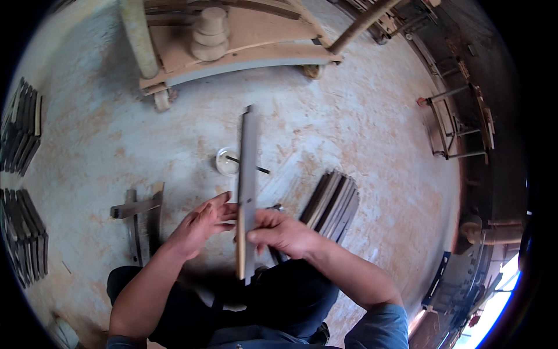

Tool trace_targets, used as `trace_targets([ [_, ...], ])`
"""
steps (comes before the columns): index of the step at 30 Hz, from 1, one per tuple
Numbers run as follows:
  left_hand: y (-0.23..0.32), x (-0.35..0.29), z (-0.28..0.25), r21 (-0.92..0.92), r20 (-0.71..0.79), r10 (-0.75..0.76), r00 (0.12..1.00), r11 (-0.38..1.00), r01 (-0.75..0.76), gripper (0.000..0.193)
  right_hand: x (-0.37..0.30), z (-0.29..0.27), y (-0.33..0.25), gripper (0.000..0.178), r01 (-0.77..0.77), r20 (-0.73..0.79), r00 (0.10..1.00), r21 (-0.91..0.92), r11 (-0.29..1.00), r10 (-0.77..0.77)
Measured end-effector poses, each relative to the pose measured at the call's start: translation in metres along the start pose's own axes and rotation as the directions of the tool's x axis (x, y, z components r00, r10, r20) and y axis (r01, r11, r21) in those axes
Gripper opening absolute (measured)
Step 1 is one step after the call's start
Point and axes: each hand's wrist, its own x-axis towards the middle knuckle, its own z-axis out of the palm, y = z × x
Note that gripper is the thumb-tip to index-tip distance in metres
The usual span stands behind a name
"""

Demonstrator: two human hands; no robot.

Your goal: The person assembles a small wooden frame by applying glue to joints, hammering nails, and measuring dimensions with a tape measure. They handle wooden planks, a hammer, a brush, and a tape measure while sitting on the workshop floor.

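A long dark-grey wooden slat (248,151) with a pale lower edge and small dark holes stands nearly lengthwise before me. My right hand (285,234) grips its lower half, thumb on the near face. On the other side my left hand (200,225) is open, fingers apart and their tips close to the slat's edge; whether they touch it I cannot tell. Beyond the slat, a small round pot (226,161) of whitish stuff sits on the floor, partly hidden, with a dark stick across it. Next to my right hand shows the shiny metal end of a tool (276,207), mostly covered.
A bundle of slats (332,205) lies to the right, and a few crossed pieces (135,210) lie left. Stacked dark frames (23,232) line the far left. Ahead stands a wheeled wooden cart (244,58) bearing a turned wooden piece (210,35). A metal-framed trolley (459,122) stands right.
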Motion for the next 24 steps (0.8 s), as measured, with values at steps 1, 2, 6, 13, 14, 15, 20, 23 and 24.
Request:
trace_targets([
  [1, 0.001, 0.004, 0.0, -0.137, 0.045, 0.026, 0.999, 0.99, -0.02, 0.052, 0.015, 0.011, 0.005, 0.024, -0.051, 0.054, 0.997, -0.036, 0.998, 0.053],
  [2, 0.006, 0.001, 0.002, -0.196, -0.073, -0.077, 0.994, 0.979, 0.062, 0.053, 0.031, 0.02, 0.014, 0.024, -0.098, 0.106, 0.989, -0.074, 0.992, 0.106],
  [6, 0.025, 0.001, -0.006, -0.122, -0.477, -0.038, 0.878, 0.992, -0.023, 0.033, 0.069, 0.017, 0.027, 0.033, -0.235, -0.068, 0.971, -0.124, 0.964, 0.228],
  [13, 0.056, -0.014, -0.031, -0.129, -0.686, 0.1, 0.721, 0.958, -0.256, 0.022, 0.12, -0.087, 0.061, 0.045, -0.108, -0.644, 0.739, 0.176, 0.978, 0.197],
  [14, 0.058, -0.013, -0.034, -0.115, -0.702, 0.104, 0.704, 0.96, -0.256, 0.021, 0.13, -0.09, 0.063, 0.044, 0.006, -0.658, 0.732, 0.27, 0.963, 0.18],
  [15, 0.058, -0.014, -0.034, -0.102, -0.72, 0.101, 0.686, 0.963, -0.249, 0.02, 0.141, -0.099, 0.071, 0.044, 0.1, -0.609, 0.775, 0.383, 0.918, 0.17],
  [20, 0.056, -0.02, -0.03, -0.047, -0.7, 0.118, 0.705, 0.977, -0.21, 0.02, 0.172, -0.111, 0.085, 0.041, 0.378, -0.684, 0.722, 0.513, 0.771, 0.101],
  [23, 0.058, -0.025, -0.024, 0.02, -0.718, 0.134, 0.683, 0.985, -0.172, 0.026, 0.179, -0.106, 0.079, 0.031, 0.474, -0.731, 0.68, 0.5, 0.725, 0.059],
  [24, 0.057, -0.027, -0.026, 0.016, -0.721, 0.134, 0.68, 0.984, -0.176, 0.027, 0.179, -0.102, 0.074, 0.031, 0.479, -0.748, 0.663, 0.459, 0.749, 0.035],
])
